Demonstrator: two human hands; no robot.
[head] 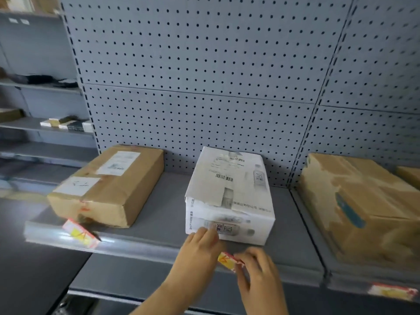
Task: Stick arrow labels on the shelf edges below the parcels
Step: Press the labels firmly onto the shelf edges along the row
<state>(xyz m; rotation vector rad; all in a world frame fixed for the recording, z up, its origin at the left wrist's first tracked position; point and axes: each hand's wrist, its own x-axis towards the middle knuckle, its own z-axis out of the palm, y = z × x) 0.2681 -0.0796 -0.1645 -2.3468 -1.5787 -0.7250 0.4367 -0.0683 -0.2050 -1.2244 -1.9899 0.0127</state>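
A white parcel stands mid-shelf, with a brown parcel to its left and a torn brown parcel to its right. Both of my hands meet at the grey shelf edge just below the white parcel. My right hand pinches a red-and-yellow arrow label against the edge. My left hand lies flat beside that label's left end, fingertips touching the white parcel's front. One arrow label is stuck on the edge under the left brown parcel; another label sits under the right one.
A grey pegboard backs the shelf. Another brown box peeks in at the far right. At the left, further grey shelves carry small boxes and dark items. A lower shelf lies beneath my arms.
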